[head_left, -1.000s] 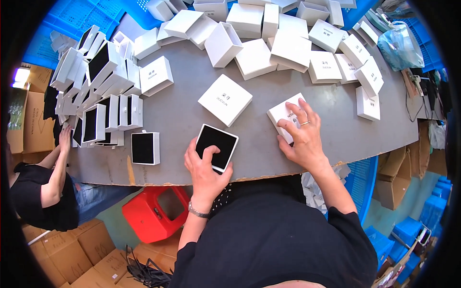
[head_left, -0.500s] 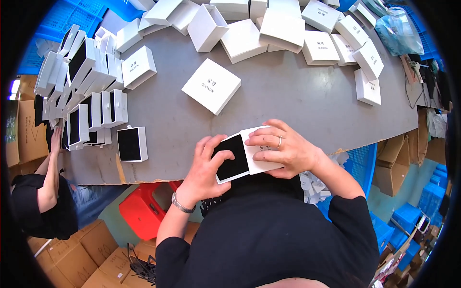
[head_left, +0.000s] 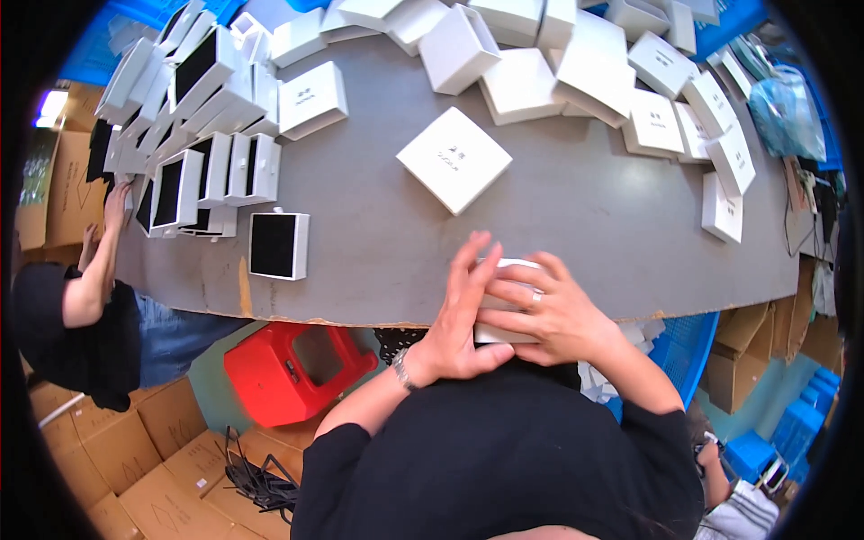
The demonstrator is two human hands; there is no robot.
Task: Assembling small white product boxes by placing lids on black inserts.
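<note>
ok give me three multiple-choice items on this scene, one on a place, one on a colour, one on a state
1. Where is the small white square box that both hands hold?
A. at the near edge of the grey table
B. on the floor
C. on the far pile

2. What colour is the plastic stool under the table?
A. green
B. red
C. yellow

3. How does the left hand meet the box?
A. apart from it
B. pressed against its side
C. under the table

Answers: 1 A, the box sits by the table's front edge; 2 B, the stool is bright red; 3 B, the left hand lies flat on the box while the right hand covers it.
</note>
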